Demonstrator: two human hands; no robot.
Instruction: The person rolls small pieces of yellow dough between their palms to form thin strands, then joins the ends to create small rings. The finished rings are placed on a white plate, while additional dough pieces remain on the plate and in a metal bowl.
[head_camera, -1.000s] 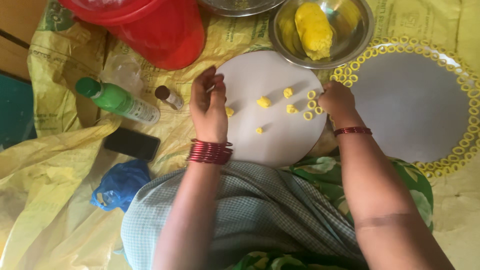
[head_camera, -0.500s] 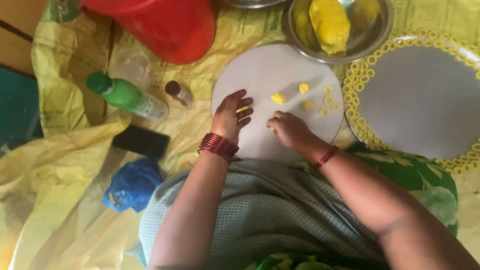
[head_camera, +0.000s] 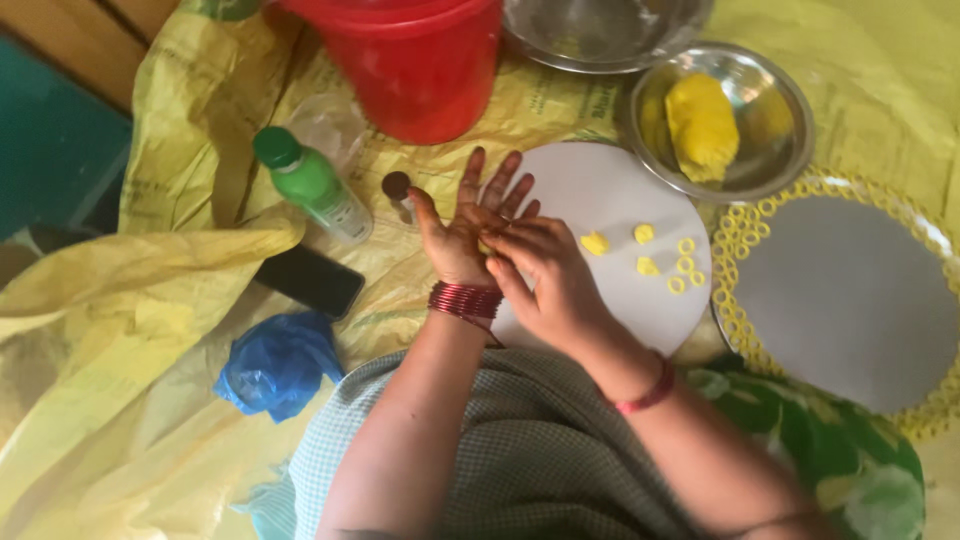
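Yellow plastic sheeting (head_camera: 120, 300) is covering the floor, wrinkled, everything sitting on it. White round board (head_camera: 620, 200) is lying in the middle, used here as the landmark. Left hand (head_camera: 470, 225) is lying palm up over the board's left edge, fingers spread wide and flat, red bangles at the wrist. Right hand (head_camera: 545, 275) is pressing down across the left palm, fingers loosely curled; whatever is between the palms is hidden, cannot tell what is being held. On the board, right of the hands, three small yellow dough bits (head_camera: 597, 243) are sitting beside a few tiny dough rings (head_camera: 686, 262). Above-right of the board, a steel bowl (head_camera: 770, 85) is holding a yellow dough lump (head_camera: 702, 125). Right of the board, a grey round tray (head_camera: 850, 300) is lying with dough rings lining its rim. Above the board, a red bucket (head_camera: 420, 65) is standing. Left of the board: a small brown-capped bottle (head_camera: 398, 190) just beside it, then a green bottle (head_camera: 312, 185) lying tilted, a black phone (head_camera: 310, 280), and a crumpled blue bag (head_camera: 280, 362) lower down.
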